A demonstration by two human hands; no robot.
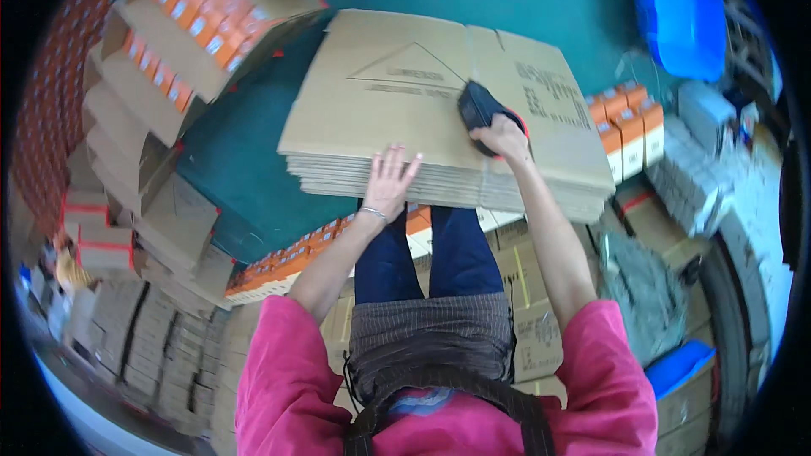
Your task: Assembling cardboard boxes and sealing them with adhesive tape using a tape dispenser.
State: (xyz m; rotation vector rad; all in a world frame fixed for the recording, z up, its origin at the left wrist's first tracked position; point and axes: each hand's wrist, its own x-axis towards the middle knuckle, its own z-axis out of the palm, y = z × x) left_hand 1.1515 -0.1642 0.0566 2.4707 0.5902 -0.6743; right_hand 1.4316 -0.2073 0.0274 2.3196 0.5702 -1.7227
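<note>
A stack of flattened cardboard boxes (397, 59) lies in front of me, with a thin pale strap (475, 51) running across it from far to near. My left hand (390, 181) rests on the stack's near edge with its fingers spread and nothing in them. On top of the stack, beside the strap, my right hand (504, 137) is closed round a black hand tool with a red edge (479, 107). The tool's wide dark end points away from me and to the left. I cannot make out its exact kind, and my fingers hide part of it.
Open cartons (160, 59) full of small orange boxes (207, 17) stand at the left. Orange and white boxes (629, 131) line the stack's right side. Further right are a blue plastic tub (680, 13) and grey-white bundles (688, 177). A green surface (245, 152) lies under the stack.
</note>
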